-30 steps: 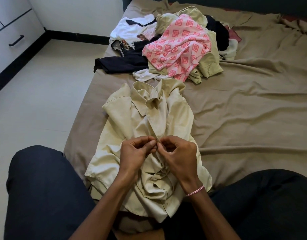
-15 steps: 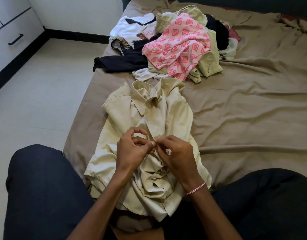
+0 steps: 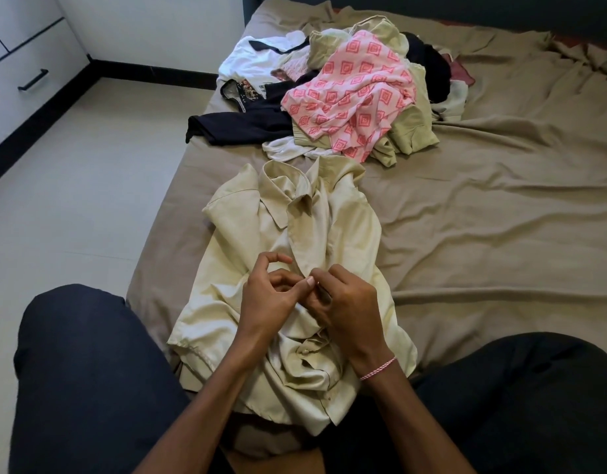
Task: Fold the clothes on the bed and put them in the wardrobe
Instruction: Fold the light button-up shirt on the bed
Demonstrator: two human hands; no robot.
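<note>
Left hand and right hand pinch the placket of the cream shirt near the left edge of the bed; a button slipping free could skew the fold.

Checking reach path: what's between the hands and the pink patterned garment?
Head view: the collar end of the cream shirt, then a white garment just before the pink patterned garment.

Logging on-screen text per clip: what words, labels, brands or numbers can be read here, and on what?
No text is readable.
The printed graphic on a garment at the pile's left edge is too blurred to read; the cream shirt shows no label.
</note>
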